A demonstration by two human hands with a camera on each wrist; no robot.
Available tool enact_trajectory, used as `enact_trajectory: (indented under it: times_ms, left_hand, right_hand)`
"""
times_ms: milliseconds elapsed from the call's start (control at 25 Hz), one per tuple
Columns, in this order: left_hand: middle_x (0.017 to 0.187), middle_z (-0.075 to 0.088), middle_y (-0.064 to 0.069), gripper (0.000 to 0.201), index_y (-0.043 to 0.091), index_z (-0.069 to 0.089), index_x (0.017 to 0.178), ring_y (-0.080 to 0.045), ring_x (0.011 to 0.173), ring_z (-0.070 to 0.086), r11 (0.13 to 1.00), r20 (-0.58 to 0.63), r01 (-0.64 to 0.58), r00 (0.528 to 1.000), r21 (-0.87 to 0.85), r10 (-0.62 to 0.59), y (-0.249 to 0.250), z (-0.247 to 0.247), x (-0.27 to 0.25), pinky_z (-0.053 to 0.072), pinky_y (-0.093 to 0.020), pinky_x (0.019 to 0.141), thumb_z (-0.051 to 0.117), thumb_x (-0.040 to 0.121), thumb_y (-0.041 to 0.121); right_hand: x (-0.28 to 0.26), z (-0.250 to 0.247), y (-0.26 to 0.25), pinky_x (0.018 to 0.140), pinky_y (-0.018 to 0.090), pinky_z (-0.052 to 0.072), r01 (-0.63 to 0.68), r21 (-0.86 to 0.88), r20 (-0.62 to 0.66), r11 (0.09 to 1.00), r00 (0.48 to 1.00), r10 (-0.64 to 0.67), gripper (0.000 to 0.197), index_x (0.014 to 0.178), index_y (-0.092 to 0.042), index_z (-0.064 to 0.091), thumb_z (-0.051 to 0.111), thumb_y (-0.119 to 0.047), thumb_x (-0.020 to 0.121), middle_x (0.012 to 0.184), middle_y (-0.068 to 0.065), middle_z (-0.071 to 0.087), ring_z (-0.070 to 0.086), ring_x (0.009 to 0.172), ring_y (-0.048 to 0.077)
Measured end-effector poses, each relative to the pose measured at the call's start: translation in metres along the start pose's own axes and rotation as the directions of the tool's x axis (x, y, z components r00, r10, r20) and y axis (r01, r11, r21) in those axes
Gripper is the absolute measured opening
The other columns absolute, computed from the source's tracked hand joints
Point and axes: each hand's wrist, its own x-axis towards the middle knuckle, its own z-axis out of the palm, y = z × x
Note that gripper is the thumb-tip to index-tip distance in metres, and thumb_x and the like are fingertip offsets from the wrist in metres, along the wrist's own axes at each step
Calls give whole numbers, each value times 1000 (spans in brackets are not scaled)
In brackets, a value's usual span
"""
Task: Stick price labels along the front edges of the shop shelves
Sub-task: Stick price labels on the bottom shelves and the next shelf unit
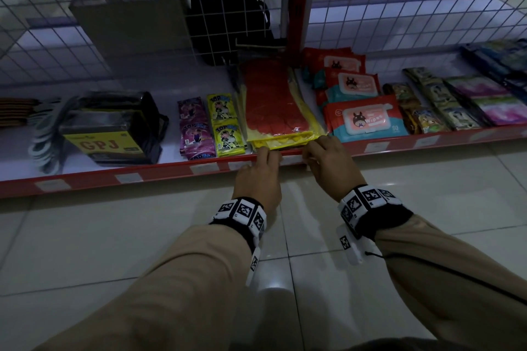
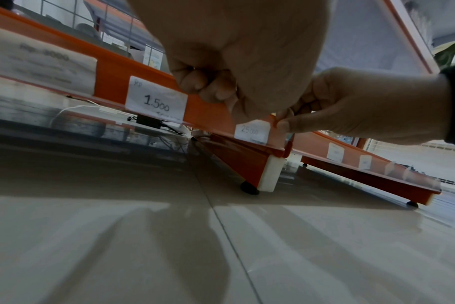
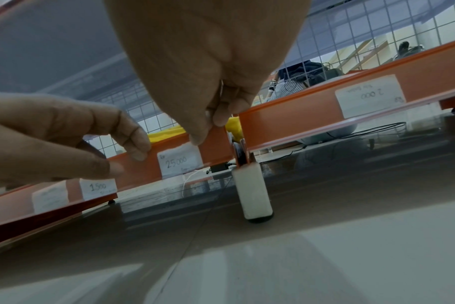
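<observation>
Price label (image 3: 180,160) marked 25000 sits on the red front edge (image 3: 143,164) of the bottom shelf, below the yellow pack (image 1: 285,142). Left hand (image 1: 258,177) pinches the edge strip to the label's left, fingers curled; right hand (image 1: 328,162) pinches the strip at the label's upper right corner. A 1.500 label (image 2: 156,100) sits further left.

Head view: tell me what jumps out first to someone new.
Both hands, left hand and right hand, meet at the red shelf edge, fingering a label reading 25000. Just behind lie a red-and-yellow packet and wet wipes packs.
</observation>
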Motion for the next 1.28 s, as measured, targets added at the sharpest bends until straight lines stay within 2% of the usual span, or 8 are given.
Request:
enact_trajectory:
  times_ms: [240,480,600,800,920,1040,1160,1280]
  left_hand:
    - [126,37,-7,41,15,44,128,-27,96,53,998,-88,-43,995,-35,40,-6,0,-3,47,-37,81,52,88,11]
    - [139,33,-5,57,19,33,142,-26,122,38,997,-92,-68,993,28,70,-7,4,-11,41,-38,96,50,88,15]
    - [142,33,-4,60,19,27,145,-26,124,37,997,-65,-59,996,45,62,-10,4,-17,39,-39,99,46,88,15]
    - [141,41,-4,56,21,27,145,-26,126,38,999,-46,-50,998,9,50,-8,-11,-19,39,-39,97,43,91,17]
    - [136,47,-5,58,21,24,146,-27,124,41,997,-52,-77,996,-13,77,0,-39,-15,39,-40,96,46,92,22]
    - [132,51,-4,61,23,25,145,-26,118,45,989,-126,-149,981,24,151,10,-87,-2,38,-39,92,50,90,28]
    - [131,51,-3,57,24,29,143,-27,116,47,964,-228,-256,936,78,267,22,-146,17,37,-38,90,49,91,32]
    - [131,52,-2,49,24,37,139,-25,117,48,945,-317,-320,891,69,325,30,-201,26,37,-39,94,48,92,34]
  right_hand:
    - [-5,-3,2,74,46,45,-13,-88,-31,996,999,10,22,101,-2,64,57,1,80,99,21,58,50,90,36]
    - [-10,-7,3,73,44,47,17,-88,-25,996,999,-20,23,104,-1,61,60,-3,81,100,21,58,52,89,37]
    - [-14,-9,7,74,42,45,4,-83,-33,997,999,-6,22,103,-1,62,61,-4,81,100,20,59,53,89,36]
    - [-14,-23,8,79,41,44,-24,-80,-7,996,1000,24,21,105,-3,64,56,-6,86,104,18,58,51,95,34]
    - [-6,-44,-1,79,39,43,-49,-56,-57,997,997,46,21,106,-6,65,58,-9,87,104,16,58,51,98,33]
    - [12,-79,-14,75,38,43,-45,-31,-176,999,984,38,19,102,-2,66,60,-7,85,101,19,59,53,96,36]
    - [31,-123,-27,70,40,47,-34,-48,-296,998,955,18,17,99,0,66,61,-7,84,99,21,59,55,91,38]
    - [46,-163,-38,73,38,46,-44,-67,-366,997,931,16,16,98,-3,64,60,-7,83,97,18,58,53,94,35]
